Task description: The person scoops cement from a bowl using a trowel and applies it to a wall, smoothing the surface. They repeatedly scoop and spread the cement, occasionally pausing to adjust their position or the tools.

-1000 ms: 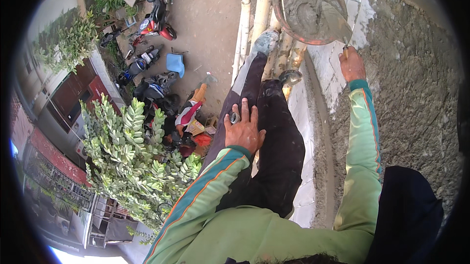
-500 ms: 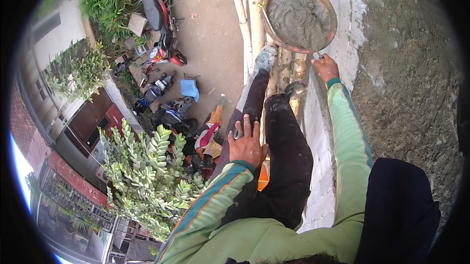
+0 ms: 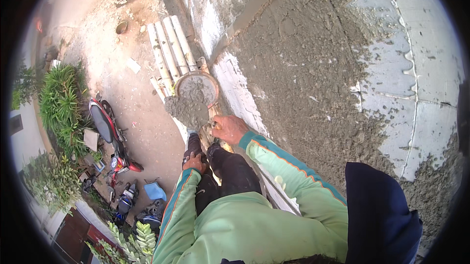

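Note:
My right hand (image 3: 230, 129) is closed around the handle of a trowel, seen only in part. A thick heap of wet grey mortar (image 3: 188, 110) sits on the trowel and hides its blade. Just beyond is a round bucket (image 3: 216, 89) with more mortar in it, standing on bamboo poles (image 3: 172, 43); the heap overlaps its near rim. My left hand (image 3: 195, 162) lies on my left leg with its fingers stretched out, holding nothing.
On the right rises a wall (image 3: 303, 68) partly coated with rough mortar, pale blocks showing through. Far below on the left are a red motorbike (image 3: 108, 124), a blue chair (image 3: 155, 190) and green plants (image 3: 63, 105). A small bucket (image 3: 122, 27) stands on the ground.
My right hand has brought up a heap of mortar on the trowel from the bucket. The view has swung toward the wall, showing more of it. My left hand stays on my leg.

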The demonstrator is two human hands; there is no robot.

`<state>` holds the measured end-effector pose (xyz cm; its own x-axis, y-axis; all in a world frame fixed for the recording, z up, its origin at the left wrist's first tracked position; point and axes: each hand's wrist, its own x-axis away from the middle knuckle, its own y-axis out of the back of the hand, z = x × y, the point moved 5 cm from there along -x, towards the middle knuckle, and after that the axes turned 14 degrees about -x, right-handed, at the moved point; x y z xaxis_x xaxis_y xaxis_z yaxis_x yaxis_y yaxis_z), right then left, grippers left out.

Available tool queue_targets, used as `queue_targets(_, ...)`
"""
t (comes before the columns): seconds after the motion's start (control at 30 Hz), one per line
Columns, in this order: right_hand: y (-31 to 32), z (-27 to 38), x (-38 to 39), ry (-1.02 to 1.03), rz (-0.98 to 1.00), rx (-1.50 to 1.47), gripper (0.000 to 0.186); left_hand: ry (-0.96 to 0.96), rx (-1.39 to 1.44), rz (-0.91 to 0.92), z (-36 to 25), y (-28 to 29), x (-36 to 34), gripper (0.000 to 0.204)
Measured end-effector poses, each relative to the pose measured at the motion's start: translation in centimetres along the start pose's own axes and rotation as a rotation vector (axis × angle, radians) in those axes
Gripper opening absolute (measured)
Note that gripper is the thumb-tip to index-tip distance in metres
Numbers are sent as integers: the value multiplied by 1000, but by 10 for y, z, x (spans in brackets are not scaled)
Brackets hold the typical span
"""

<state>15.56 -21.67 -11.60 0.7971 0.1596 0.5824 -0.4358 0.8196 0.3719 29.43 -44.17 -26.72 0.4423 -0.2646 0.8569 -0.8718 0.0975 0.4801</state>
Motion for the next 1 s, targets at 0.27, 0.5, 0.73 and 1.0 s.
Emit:
queue_targets(0.27,114,132,163,40,429,-367,29,48,123,-110,28,62,60,65)
queue_targets(0.5,344,112,376,212,-736,-642,19,57,281,-229,53,69,70,77)
queue_targets(0.73,285,86,361,-106,-669,-382,23,53,316,-53,15,44,40,103)
queue_targets(1.0,8,-200,13,-457,-203,212,44,235,36,294,1,-9,15,112)
